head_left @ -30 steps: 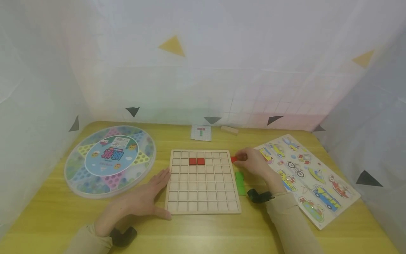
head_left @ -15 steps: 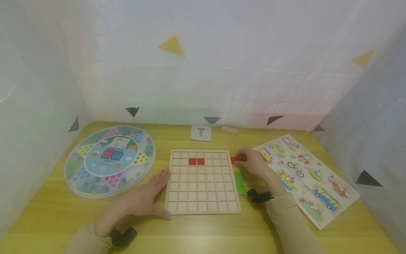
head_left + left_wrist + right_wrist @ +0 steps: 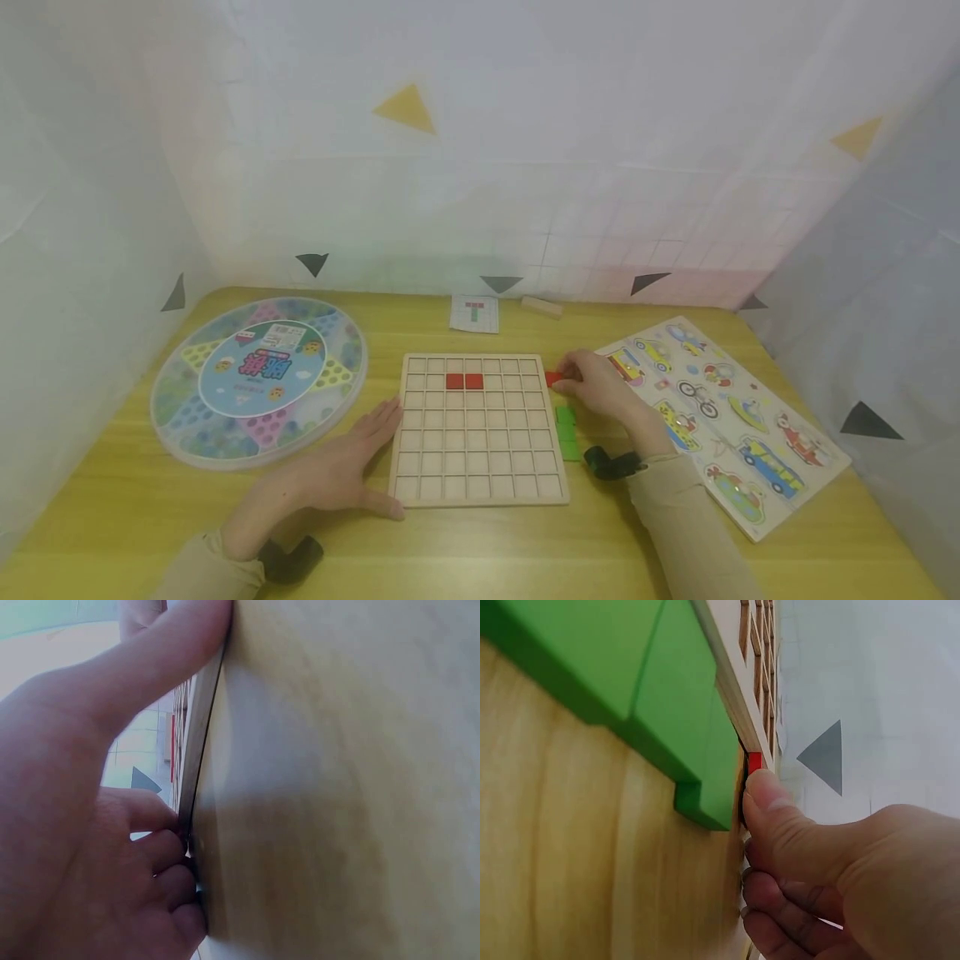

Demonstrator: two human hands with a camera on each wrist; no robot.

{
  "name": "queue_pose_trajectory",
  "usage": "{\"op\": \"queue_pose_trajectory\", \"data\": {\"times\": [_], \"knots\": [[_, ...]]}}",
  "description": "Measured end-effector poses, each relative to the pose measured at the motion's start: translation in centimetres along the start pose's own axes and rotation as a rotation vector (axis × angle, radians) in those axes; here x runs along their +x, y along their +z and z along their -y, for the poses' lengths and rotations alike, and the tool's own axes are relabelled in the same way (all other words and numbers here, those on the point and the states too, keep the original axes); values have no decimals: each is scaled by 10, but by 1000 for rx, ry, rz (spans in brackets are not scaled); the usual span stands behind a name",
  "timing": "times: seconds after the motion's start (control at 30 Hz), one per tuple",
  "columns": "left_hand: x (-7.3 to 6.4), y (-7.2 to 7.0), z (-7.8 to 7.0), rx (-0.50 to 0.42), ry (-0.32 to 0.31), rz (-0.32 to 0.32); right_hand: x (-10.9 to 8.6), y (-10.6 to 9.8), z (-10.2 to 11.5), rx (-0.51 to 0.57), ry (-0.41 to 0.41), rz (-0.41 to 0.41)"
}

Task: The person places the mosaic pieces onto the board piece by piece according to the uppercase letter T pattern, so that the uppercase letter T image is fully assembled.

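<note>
A square wooden grid board [image 3: 478, 463] lies in the middle of the table. Two red square tiles [image 3: 465, 382] sit side by side in its second row from the far edge. My left hand [image 3: 330, 473] rests against the board's left side, fingers extended and thumb at the near corner. Just off the right edge, thumb and fingertips of my right hand [image 3: 600, 387] pinch another red tile [image 3: 552, 377], partly hidden by them; it also shows in the right wrist view [image 3: 754, 760]. Several green tiles [image 3: 567, 435] lie in a row beside the board's right edge, nearer than that hand.
A round Chinese checkers box [image 3: 262, 379] lies on the left. At the right, a wooden vehicle puzzle board [image 3: 726, 425] lies angled. Beyond the grid are a paper card [image 3: 474, 314] with a red-and-green T pattern and a small wooden block [image 3: 542, 307]. A white patterned curtain [image 3: 525, 150] encloses the table.
</note>
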State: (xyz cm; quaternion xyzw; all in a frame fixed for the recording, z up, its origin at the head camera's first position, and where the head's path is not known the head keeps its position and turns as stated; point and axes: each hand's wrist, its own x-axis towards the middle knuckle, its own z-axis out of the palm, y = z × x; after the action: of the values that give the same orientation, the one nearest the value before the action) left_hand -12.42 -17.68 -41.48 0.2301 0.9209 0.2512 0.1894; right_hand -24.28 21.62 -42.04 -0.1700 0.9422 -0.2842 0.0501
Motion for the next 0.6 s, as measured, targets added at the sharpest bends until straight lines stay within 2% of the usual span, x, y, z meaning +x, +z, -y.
{"op": "queue_pose_trajectory", "data": {"times": [0.2,0.6], "knots": [[0,0,0,2,-2,1,0,-2,2,-8,7,-2],[0,1,1,-3,-6,4,3,0,2,31,22,-78]]}}
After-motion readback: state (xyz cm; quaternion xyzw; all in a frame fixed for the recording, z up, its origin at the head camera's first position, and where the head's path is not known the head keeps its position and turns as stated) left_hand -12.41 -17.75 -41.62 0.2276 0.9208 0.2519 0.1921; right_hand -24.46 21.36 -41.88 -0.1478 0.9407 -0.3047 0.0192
